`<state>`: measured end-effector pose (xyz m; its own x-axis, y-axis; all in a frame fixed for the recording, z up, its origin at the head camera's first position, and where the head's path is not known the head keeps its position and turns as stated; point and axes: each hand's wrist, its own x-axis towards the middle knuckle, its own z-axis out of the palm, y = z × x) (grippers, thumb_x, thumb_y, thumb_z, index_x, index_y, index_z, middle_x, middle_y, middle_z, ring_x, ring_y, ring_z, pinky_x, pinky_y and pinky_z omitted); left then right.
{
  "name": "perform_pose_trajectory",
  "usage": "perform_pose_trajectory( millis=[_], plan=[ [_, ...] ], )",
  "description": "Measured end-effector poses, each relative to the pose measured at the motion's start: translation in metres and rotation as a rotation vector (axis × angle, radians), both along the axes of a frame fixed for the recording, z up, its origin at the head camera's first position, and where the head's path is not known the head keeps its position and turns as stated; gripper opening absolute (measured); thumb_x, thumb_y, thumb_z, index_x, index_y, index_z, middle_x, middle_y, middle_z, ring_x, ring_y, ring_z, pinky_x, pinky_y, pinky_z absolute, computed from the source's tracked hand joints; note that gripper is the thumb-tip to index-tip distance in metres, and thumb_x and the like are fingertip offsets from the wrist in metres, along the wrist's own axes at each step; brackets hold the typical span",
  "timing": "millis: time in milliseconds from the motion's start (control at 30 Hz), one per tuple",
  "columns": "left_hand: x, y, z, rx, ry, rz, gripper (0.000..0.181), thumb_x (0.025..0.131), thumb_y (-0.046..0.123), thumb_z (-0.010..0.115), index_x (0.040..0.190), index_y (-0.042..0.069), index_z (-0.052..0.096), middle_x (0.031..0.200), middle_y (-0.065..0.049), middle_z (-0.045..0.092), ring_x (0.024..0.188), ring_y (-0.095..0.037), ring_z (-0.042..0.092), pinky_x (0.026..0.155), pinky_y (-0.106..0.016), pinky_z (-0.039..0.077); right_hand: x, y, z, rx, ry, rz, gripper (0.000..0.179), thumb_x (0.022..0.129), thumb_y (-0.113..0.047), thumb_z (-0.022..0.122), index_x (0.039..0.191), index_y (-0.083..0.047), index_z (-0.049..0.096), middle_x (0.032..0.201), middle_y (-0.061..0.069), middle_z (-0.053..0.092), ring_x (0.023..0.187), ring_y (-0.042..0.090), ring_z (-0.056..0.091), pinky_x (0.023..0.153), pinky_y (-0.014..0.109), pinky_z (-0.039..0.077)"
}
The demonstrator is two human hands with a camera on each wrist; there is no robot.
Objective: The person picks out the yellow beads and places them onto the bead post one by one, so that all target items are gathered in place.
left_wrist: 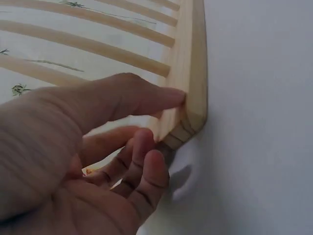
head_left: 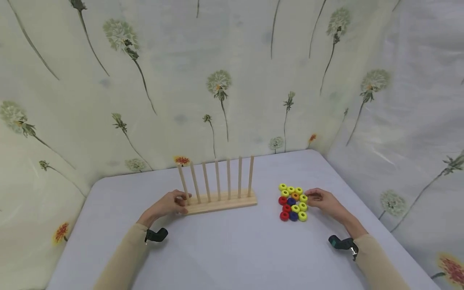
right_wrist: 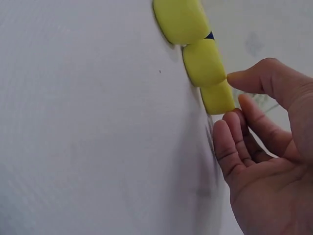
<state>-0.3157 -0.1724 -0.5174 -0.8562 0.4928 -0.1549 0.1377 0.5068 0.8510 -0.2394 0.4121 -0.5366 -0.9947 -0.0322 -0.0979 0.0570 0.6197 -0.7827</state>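
Note:
A pale wooden rack (head_left: 221, 206) with a row of several upright pegs stands on the table. At its left end my left hand (head_left: 167, 205) pinches the base; in the left wrist view the thumb (left_wrist: 166, 98) lies against the edge of the base. Several yellow, red and blue rings and one orange ring (head_left: 295, 196) lie grouped to the right. My right hand (head_left: 328, 204) is at the right side of this group, fingers loosely bent. Its thumb tip appears to meet a yellow ring (right_wrist: 217, 98) in the right wrist view, with nothing held.
A white cloth covers the table (head_left: 232, 249). Behind and beside it hangs a curtain (head_left: 174, 80) printed with dandelions. Each wrist carries a small dark camera, the left camera (head_left: 156, 235) and the right camera (head_left: 340, 242).

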Motion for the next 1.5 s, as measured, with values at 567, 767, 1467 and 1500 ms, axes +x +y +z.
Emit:
perform_pose_trajectory(
  millis=[567,767,1467,1500],
  plan=[
    [0.005,-0.019,-0.026,0.057,0.014,-0.024,0.07,0.075,0.016,0.083,0.134,0.004,0.048,0.111,-0.013,0.046,0.092,-0.02,0.048,0.078,-0.027,0.044,-0.018,-0.01,-0.01,0.079,0.024,-0.018,0.042,0.086,-0.019,0.071,0.121,-0.002,0.057,0.105,0.01,0.061,0.09,0.019,0.055,0.076,0.029,0.047],
    [0.005,-0.018,-0.027,0.081,0.043,-0.009,0.069,0.073,0.014,0.084,0.132,0.002,0.048,0.107,-0.012,0.05,0.089,-0.019,0.049,0.074,-0.024,0.044,-0.017,-0.013,-0.011,0.094,0.046,-0.054,0.04,0.086,-0.02,0.071,0.119,-0.003,0.057,0.106,0.011,0.06,0.092,0.021,0.055,0.079,0.033,0.046],
    [0.01,-0.011,-0.032,0.014,0.144,-0.019,0.072,0.073,0.028,0.083,0.135,0.008,0.051,0.133,-0.009,0.046,0.095,-0.018,0.05,0.079,-0.027,0.042,-0.008,-0.004,-0.017,0.072,0.041,-0.124,0.045,0.087,-0.036,0.069,0.118,-0.005,0.057,0.112,0.013,0.061,0.1,0.024,0.057,0.081,0.033,0.045],
    [0.011,-0.011,-0.032,0.014,0.14,-0.017,0.072,0.073,0.028,0.083,0.135,0.009,0.052,0.133,-0.008,0.046,0.095,-0.018,0.05,0.079,-0.026,0.042,-0.008,-0.004,-0.017,0.072,0.037,-0.128,0.046,0.088,-0.038,0.069,0.118,-0.005,0.057,0.113,0.013,0.061,0.101,0.024,0.057,0.081,0.032,0.045]
  ],
)
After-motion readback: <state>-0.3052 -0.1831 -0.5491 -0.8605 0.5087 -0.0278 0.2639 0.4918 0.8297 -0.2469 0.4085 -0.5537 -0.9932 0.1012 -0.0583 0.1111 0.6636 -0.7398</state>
